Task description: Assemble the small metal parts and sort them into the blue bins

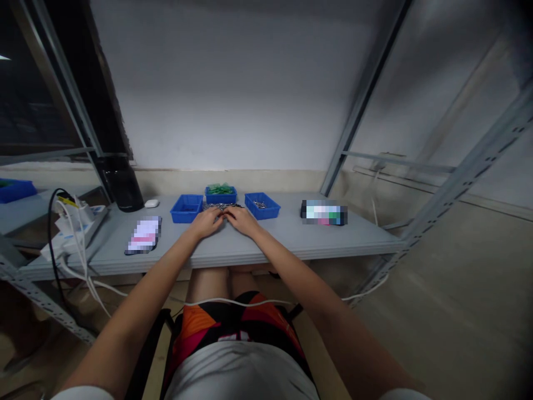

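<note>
My left hand (207,222) and my right hand (242,220) meet over the desk, fingertips almost touching. The fingers of both are bent inward and look closed; whatever lies between them is too small or hidden to make out. Just beyond my fingers is a loose pile of small shiny metal pieces (213,206), partly covered by the hands. To the left of my left hand stands a blue tray (186,218) with little visible in it. Beside my right hand, another blue tray (266,214) holds small metal parts (260,204). Behind the pile, a third blue tray (221,198) contains green pieces (220,189).
A phone (144,235), a white earbud case (151,204), a black bottle (122,183) and a power strip (77,233) with cables occupy the left side. A second device (323,213) lies at the right. Metal shelf posts (366,100) frame the desk (291,239); a white cable (245,304) crosses below it.
</note>
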`<control>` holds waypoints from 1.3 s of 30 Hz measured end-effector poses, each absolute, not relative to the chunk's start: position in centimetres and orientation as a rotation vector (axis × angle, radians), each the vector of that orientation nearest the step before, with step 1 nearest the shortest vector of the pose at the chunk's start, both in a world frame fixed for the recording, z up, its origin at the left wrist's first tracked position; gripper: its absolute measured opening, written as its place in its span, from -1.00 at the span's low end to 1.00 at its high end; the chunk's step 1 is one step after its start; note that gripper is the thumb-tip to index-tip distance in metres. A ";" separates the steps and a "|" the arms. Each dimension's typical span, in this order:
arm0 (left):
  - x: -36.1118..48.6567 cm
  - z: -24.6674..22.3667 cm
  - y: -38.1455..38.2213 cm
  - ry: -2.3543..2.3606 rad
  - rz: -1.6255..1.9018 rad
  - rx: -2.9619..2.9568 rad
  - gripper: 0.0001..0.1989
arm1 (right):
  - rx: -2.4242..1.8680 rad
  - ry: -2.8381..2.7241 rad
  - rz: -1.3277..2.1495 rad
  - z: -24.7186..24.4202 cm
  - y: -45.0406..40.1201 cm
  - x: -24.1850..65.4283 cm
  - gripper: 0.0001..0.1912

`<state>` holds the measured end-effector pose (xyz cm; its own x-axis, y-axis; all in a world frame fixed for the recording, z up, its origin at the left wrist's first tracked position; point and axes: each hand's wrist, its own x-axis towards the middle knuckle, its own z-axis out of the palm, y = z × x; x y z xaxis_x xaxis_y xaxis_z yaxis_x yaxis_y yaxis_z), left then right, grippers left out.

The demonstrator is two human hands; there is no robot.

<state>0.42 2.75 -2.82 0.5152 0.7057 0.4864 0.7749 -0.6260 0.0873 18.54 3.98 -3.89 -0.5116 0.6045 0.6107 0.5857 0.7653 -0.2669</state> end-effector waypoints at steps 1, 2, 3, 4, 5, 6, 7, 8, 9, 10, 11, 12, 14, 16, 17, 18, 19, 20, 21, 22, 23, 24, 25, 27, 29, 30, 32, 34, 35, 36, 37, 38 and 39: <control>0.4 -2.8 2.7 -1.292 -0.734 -2.611 -0.71 | -0.881 -2.251 0.035 -3.9 3.9 18.5 -0.80; 0.4 -2.7 2.6 -1.298 -0.725 -2.613 -0.71 | -0.880 -2.257 0.033 -3.9 3.9 18.5 -0.80; 0.4 -2.7 2.5 -1.300 -0.717 -2.613 -0.72 | -0.878 -2.265 0.029 -3.9 3.8 18.5 -0.80; 0.4 -2.6 2.4 -1.300 -0.712 -2.612 -0.72 | -0.874 -2.272 0.022 -3.9 3.7 18.5 -0.80; 0.4 -2.5 2.3 -1.297 -0.706 -2.613 -0.73 | -0.866 -2.282 0.012 -4.0 3.7 18.5 -0.80; 0.4 -2.5 2.2 -1.294 -0.702 -2.616 -0.73 | -0.855 -2.296 0.001 -4.0 3.6 18.5 -0.79; 0.3 -2.4 2.1 -1.297 -0.698 -2.616 -0.74 | -0.840 -2.311 -0.012 -4.0 3.6 18.5 -0.79; 0.3 -2.3 2.0 -1.300 -0.676 -2.622 -0.74 | -0.830 -2.330 -0.022 -4.1 3.5 18.5 -0.79; 0.3 -2.3 2.0 -1.307 -0.649 -2.625 -0.75 | -0.827 -2.348 -0.023 -4.1 3.4 18.5 -0.79; 0.2 -2.3 2.0 -1.315 -0.624 -2.628 -0.75 | -0.831 -2.356 -0.017 -4.0 3.3 18.5 -0.78; 0.2 -2.3 1.9 -1.318 -0.615 -2.627 -0.74 | -0.837 -2.361 -0.007 -4.0 3.2 18.5 -0.77; 0.2 -2.3 1.9 -1.329 -0.610 -2.627 -0.73 | -0.846 -2.359 0.004 -3.9 3.1 18.5 -0.77; 0.2 -2.4 1.9 -1.346 -0.630 -2.634 -0.72 | -0.862 -2.346 0.035 -3.7 2.8 18.5 -0.75; 0.3 -2.4 1.9 -1.363 -0.665 -2.637 -0.72 | -0.876 -2.329 0.067 -3.5 2.6 18.6 -0.74; 0.4 -2.4 1.8 -1.374 -0.681 -2.635 -0.72 | -0.885 -2.319 0.081 -3.4 2.6 18.6 -0.74; 0.5 -2.4 1.8 -1.388 -0.695 -2.630 -0.72 | -0.894 -2.305 0.095 -3.3 2.5 18.6 -0.75; 0.5 -2.3 1.7 -1.406 -0.706 -2.625 -0.73 | -0.906 -2.284 0.109 -3.3 2.5 18.7 -0.75; 0.6 -2.2 1.7 -1.423 -0.712 -2.623 -0.73 | -0.923 -2.259 0.124 -3.3 2.6 18.7 -0.74; 0.6 -2.2 1.6 -1.438 -0.723 -2.616 -0.74 | -0.952 -2.230 0.145 -3.3 2.7 18.8 -0.73; 0.6 -2.1 1.6 -1.448 -0.726 -2.616 -0.74 | -0.985 -2.201 0.172 -3.3 2.8 18.8 -0.73; 0.5 -2.0 1.5 -1.450 -0.730 -2.611 -0.74 | -1.014 -2.182 0.200 -3.4 2.9 18.9 -0.74; 0.5 -2.0 1.5 -1.454 -0.740 -2.600 -0.73 | -1.038 -2.172 0.224 -3.4 3.0 18.9 -0.75; 0.4 -1.9 1.5 -1.455 -0.746 -2.597 -0.73 | -1.057 -2.172 0.241 -3.4 3.0 18.9 -0.77; 0.1 -1.9 1.6 -1.445 -0.751 -2.618 -0.72 | -1.086 -2.191 0.246 -3.5 3.1 18.8 -0.79; -0.2 -2.0 1.8 -1.450 -0.790 -2.621 -0.71 | -1.110 -2.226 0.240 -3.5 3.0 18.7 -0.79; -0.4 -2.1 1.9 -1.461 -0.809 -2.621 -0.70 | -1.120 -2.247 0.242 -3.5 2.9 18.6 -0.79; -0.6 -2.3 1.9 -1.471 -0.827 -2.643 -0.70 | -1.134 -2.271 0.260 -3.5 2.7 18.5 -0.80; -0.6 -2.4 1.7 -1.462 -0.837 -2.676 -0.71 | -1.147 -2.266 0.283 -3.6 2.6 18.5 -0.81; -0.6 -2.5 1.5 -1.455 -0.858 -2.682 -0.71 | -1.142 -2.267 0.295 -3.7 2.5 18.5 -0.81; -0.5 -2.5 1.4 -1.437 -0.876 -2.698 -0.71 | -1.147 -2.264 0.301 -3.9 2.5 18.6 -0.82; -0.4 -2.6 1.2 -1.432 -0.899 -2.701 -0.72 | -1.164 -2.254 0.301 -4.1 2.5 18.6 -0.82; -0.3 -2.7 1.1 -1.419 -0.918 -2.710 -0.72 | -1.178 -2.249 0.298 -4.4 2.6 18.7 -0.83; -0.3 -2.8 1.0 -1.410 -0.945 -2.712 -0.72 | -1.168 -2.261 0.291 -4.7 2.7 18.7 -0.83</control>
